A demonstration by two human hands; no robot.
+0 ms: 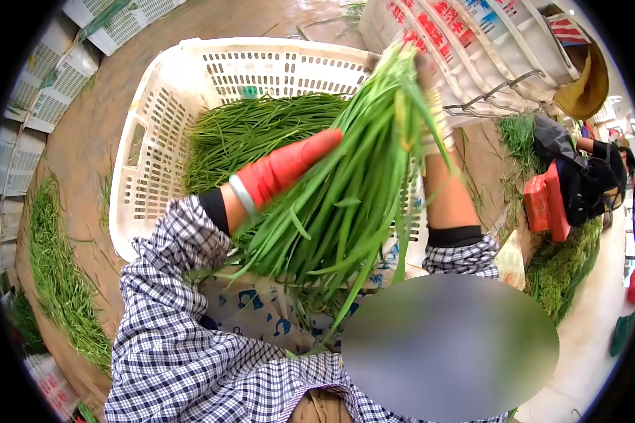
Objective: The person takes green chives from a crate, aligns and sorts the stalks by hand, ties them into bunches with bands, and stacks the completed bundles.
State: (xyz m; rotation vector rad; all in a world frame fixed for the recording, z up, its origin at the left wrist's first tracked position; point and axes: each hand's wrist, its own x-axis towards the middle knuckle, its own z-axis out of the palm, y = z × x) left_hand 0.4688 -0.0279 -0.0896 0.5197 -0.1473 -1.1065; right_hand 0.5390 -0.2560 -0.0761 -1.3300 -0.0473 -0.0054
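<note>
A big bunch of long green garlic chives hangs across the middle of the head view, its pale ends up and its leaves spreading down toward my lap. My right hand, in a light glove, grips the bunch near those pale ends; its fingers are partly hidden and blurred. My left hand, in a red glove, lies stretched out along the left side of the bunch, touching or close to the leaves. Behind them is a white perforated plastic basket holding more chives laid in a pile.
White crates line the left side. Loose chives lie on the wet brown floor there. A white basket with red lettering stands at the upper right. Another person in dark clothing is at the right, near a red object and more greens.
</note>
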